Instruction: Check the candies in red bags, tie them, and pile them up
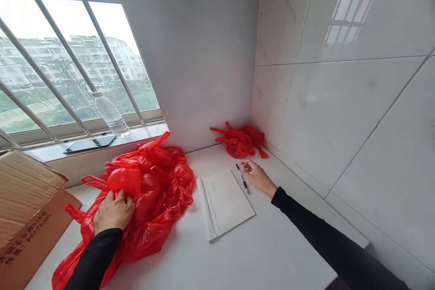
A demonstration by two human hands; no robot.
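Note:
My left hand (114, 211) presses into a large pile of red plastic bags (149, 195) at the left of the white table, its fingertips sunk in the plastic and partly hidden. Over the table, my right hand (257, 176) is beside a black pen (243, 180), fingers curled together near its upper part; whether they touch it is unclear. Left of the pen lies an open notepad (228, 201) with a column of small marks along its left side. A smaller bunch of red bags (240, 139) sits in the back corner.
A cardboard box (30, 217) stands at the far left. On the windowsill (144, 132) are a clear water bottle (110, 114) and a dark flat device (89, 144). Tiled wall (340, 113) bounds the table (251, 253) on the right.

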